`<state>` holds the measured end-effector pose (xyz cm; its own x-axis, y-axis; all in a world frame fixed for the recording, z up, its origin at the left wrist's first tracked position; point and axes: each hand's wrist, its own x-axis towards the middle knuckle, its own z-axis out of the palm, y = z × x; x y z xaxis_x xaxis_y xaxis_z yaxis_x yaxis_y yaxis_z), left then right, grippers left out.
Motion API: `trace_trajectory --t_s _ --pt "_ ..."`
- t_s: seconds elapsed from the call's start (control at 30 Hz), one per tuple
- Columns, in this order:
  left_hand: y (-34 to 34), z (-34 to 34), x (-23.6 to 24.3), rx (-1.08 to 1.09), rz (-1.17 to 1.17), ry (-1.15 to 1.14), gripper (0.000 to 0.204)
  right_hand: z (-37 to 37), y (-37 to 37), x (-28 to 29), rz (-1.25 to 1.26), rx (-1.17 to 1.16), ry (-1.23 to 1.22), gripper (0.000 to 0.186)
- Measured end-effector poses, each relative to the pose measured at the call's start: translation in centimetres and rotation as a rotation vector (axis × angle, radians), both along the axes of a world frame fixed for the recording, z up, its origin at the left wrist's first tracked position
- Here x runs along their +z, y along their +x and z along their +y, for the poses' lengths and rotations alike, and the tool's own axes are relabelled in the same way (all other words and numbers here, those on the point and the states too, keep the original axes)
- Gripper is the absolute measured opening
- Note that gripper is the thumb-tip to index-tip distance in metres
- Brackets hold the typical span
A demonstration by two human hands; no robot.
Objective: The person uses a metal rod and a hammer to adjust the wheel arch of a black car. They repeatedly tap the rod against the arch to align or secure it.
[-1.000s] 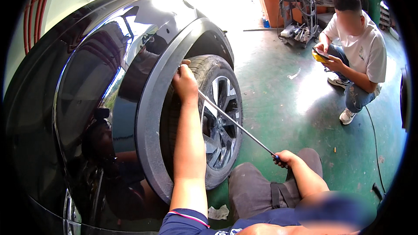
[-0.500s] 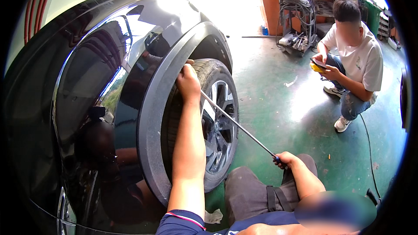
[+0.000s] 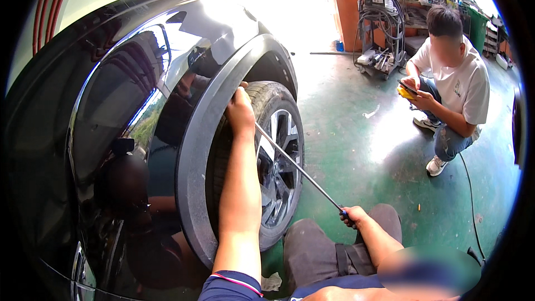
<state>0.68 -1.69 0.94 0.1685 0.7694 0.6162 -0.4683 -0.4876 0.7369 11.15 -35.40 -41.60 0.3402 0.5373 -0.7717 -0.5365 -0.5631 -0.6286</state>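
Grips a long metal rod (image 3: 301, 170) by its blue-and-black handle (image 3: 344, 212) in the right hand (image 3: 355, 218), closing the fingers round it between four and five o'clock of the view, just beside the right knee of the dark trousers (image 3: 312, 251). Slants the rod up toward ten o'clock, across the spoked wheel (image 3: 276, 175), to a point out of sight behind the left wrist. Reaches with the left hand (image 3: 241, 114) to the inner edge of the grey wheel arch (image 3: 195, 167), near ten o'clock of centre, close to the tyre (image 3: 273, 93). Bends the left fingers there, partly hidden; cannot tell their spread or any hold on the rod.

Faces a shiny black car (image 3: 128, 72) from seven to twelve o'clock. Shares the green floor (image 3: 345, 161) with a squatting person (image 3: 460, 86) between two and three, holding a phone (image 3: 408, 87). Also sees a cart (image 3: 382, 36) with cables and tools between one and two, and white paper (image 3: 272, 282) at six.
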Motion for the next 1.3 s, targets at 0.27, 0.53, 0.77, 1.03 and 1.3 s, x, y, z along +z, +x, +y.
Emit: trace_trajectory --t_s 0.27,0.53,0.77,1.03,1.3 --pt "-0.2 0.4 -0.2 -0.021 -0.025 0.044 0.015 -0.5 3.2 3.3 0.017 0.076 0.034 0.031" --pt "0.4 0.4 -0.4 -0.093 -0.074 0.015 0.016 -0.7 2.4 2.5 0.003 0.046 0.027 0.03" --pt "0.0 0.1 -0.3 -0.03 -0.067 -0.002 0.015 0.2 -0.6 4.2 -0.056 0.107 -0.092 0.033" --pt "0.2 0.3 -0.2 -0.118 -0.083 0.006 0.016 -0.9 3.3 4.4 -0.03 0.108 -0.017 0.036" --pt "0.2 0.2 0.0 -0.109 -0.068 0.018 0.015 -1.1 3.0 3.9 -0.018 0.088 0.013 0.032"
